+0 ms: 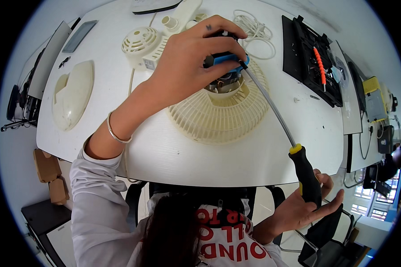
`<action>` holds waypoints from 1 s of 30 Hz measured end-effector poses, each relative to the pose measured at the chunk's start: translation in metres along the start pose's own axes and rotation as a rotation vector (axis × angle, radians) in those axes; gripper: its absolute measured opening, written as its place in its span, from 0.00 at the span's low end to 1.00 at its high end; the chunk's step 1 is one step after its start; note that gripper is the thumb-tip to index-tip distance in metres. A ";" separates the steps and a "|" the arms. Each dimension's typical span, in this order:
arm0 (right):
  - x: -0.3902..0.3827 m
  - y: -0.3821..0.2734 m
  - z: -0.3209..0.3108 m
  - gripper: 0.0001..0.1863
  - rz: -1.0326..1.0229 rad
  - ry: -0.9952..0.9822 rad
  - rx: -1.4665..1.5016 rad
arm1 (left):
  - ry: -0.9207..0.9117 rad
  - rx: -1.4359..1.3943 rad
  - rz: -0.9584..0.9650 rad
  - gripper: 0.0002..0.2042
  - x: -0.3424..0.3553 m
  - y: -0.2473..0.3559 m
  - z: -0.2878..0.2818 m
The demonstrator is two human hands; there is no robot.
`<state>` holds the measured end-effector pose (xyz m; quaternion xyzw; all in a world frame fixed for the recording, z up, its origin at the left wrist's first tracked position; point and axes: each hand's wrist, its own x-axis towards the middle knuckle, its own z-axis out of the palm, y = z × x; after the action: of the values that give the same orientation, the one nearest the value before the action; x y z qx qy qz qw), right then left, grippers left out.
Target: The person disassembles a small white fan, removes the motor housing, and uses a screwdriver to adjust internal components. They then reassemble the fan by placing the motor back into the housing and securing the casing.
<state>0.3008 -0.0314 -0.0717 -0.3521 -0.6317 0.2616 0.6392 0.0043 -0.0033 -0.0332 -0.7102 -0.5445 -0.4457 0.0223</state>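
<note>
My left hand (198, 51) is closed round a fan motor (227, 81) with a blue part at its side. Beneath it lies a cream fan grille (202, 120), face down or up I cannot tell. A long screwdriver (304, 171) with a black and yellow handle slants up to the blue part, its tip beside my left fingertips. My right hand (298, 211) has the handle end against it, some fingers stretched out. Left of the motor sits a cream vented housing (141, 43), and behind it a cream stand piece (182, 20). My left hand hides much of the motor.
A curved cream cover (73, 95) lies at the left of the white table (227, 167), with a grey tray (80, 35) beyond. Coiled white cable (256, 31) rests at the back. An open black tool case (300, 53) on the right carries an orange twisted rod (319, 66).
</note>
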 end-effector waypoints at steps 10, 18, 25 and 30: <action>-0.008 0.001 -0.011 0.42 -0.020 -0.043 0.438 | 0.007 -0.012 0.009 0.09 0.000 0.001 0.001; -0.005 0.007 -0.022 0.25 0.049 -0.227 0.772 | 0.016 -0.018 0.038 0.08 -0.001 0.000 0.002; -0.006 0.006 -0.030 0.21 0.058 -0.418 0.823 | 0.040 0.001 0.052 0.08 -0.001 0.000 0.002; -0.010 0.005 -0.035 0.22 0.062 -0.416 0.827 | 0.041 -0.018 0.058 0.08 -0.001 0.000 0.003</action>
<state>0.3349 -0.0406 -0.0805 -0.0262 -0.5783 0.5756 0.5775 0.0060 -0.0024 -0.0362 -0.7167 -0.5190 -0.4641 0.0402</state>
